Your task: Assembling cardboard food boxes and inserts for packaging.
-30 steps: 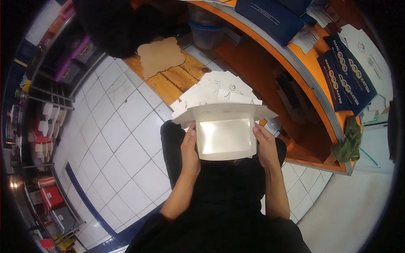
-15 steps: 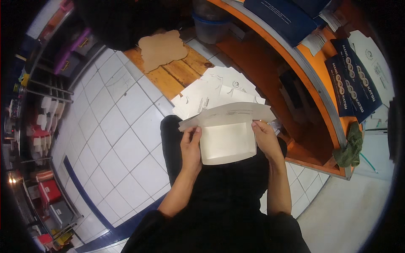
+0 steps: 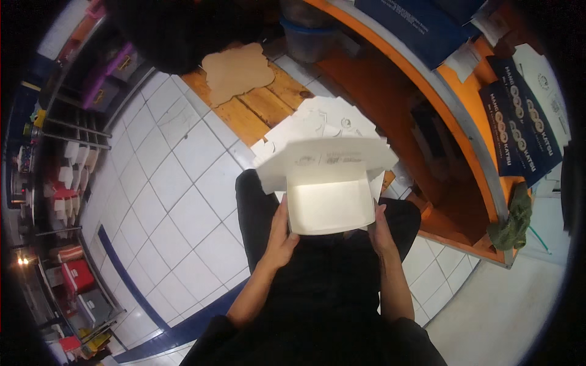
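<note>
White cardboard box (image 3: pixel 330 204), lid up, gripped by left hand (image 3: pixel 282 235) and right hand (image 3: pixel 379 226); best kept level, walls squared.

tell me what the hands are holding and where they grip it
Both hold one white cardboard box, lid flap open. The left hand grips its left side wall, the right hand its right side wall, near the bottom corners.

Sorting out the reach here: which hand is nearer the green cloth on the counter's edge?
Right. The right hand grips the white box on the side toward the green cloth; the left hand grips the box's far side.
</note>
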`<action>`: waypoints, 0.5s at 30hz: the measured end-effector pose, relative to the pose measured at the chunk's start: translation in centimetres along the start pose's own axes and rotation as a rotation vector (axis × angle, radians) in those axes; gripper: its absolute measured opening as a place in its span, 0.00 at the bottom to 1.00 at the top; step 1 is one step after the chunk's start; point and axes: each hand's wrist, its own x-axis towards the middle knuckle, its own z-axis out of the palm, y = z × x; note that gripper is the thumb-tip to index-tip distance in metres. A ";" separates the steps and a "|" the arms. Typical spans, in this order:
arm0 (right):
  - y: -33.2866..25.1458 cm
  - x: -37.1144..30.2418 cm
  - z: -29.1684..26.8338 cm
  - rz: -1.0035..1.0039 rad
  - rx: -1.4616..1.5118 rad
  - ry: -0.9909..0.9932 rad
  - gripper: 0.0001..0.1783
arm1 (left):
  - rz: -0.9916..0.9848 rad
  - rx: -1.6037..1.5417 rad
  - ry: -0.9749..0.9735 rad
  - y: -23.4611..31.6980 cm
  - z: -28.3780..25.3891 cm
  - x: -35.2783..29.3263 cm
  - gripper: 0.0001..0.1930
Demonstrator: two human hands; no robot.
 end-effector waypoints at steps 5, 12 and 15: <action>-2.4 -1.0 -1.3 -0.234 -0.506 -0.033 0.45 | -0.254 0.521 0.129 7.6 0.8 4.8 0.43; -2.4 2.3 2.2 0.083 -0.927 0.320 0.33 | -0.659 0.934 -0.072 5.0 3.2 8.9 0.40; -1.4 3.3 1.7 0.106 -0.893 0.327 0.37 | -0.675 0.901 -0.061 3.1 3.7 9.3 0.39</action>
